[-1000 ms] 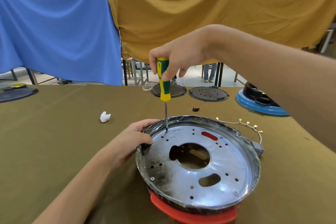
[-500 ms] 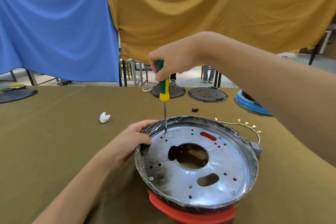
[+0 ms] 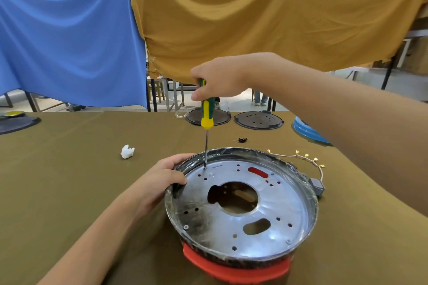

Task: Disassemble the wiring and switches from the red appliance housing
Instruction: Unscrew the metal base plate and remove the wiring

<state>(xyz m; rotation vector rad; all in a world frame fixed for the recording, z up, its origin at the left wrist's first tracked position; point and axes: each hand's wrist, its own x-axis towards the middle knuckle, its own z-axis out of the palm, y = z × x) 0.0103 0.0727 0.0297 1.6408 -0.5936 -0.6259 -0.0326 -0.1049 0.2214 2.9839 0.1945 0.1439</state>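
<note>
Now my right hand (image 3: 217,81) grips the screwdriver (image 3: 206,109) on a plate screw (image 3: 205,167); my left hand (image 3: 162,180) grasps the housing (image 3: 236,264) rim; next, keep turning squarely.

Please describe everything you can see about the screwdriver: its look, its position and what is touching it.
The screwdriver has a green and yellow handle, plastic by its look, and a thin bare metal shaft. It stands nearly upright. The right hand grips the top of the handle from above. The tip rests on the silver metal plate near its far left edge, close to the rim where the left hand holds the housing. Whether the tip sits in a screw head is too small to tell.
</note>
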